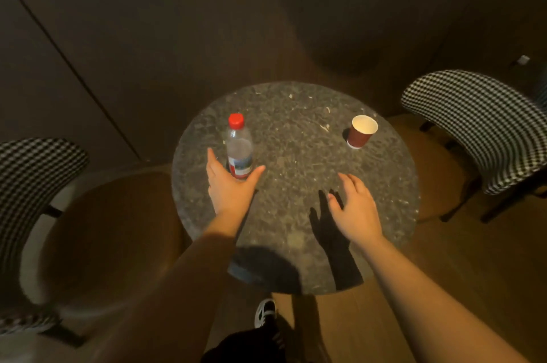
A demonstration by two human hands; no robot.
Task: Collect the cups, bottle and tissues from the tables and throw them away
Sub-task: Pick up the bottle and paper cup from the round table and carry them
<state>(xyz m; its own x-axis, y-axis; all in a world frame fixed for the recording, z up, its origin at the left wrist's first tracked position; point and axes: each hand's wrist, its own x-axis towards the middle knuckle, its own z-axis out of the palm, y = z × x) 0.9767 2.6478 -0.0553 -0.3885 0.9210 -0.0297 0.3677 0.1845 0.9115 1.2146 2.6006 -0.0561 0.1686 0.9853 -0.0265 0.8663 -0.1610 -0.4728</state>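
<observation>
left hand (229, 185) spread beside bottle (239, 149), cup (361, 131) on table (296, 125)

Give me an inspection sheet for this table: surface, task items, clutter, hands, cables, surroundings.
Surface: round dark speckled table, lit from above, hand shadows on it.
Task items: clear bottle with red cap, upright, left side; red paper cup, upright, white inside, right side. No tissues seen.
Clutter: nothing seen.
Hands: left hand open, spread around the bottle's base, grip not yet closed; right hand open, above the table, short of the cup.
Cables: nothing seen.
Surroundings: two houndstooth chairs, left chair and right chair; wooden floor; dark wall behind.
</observation>
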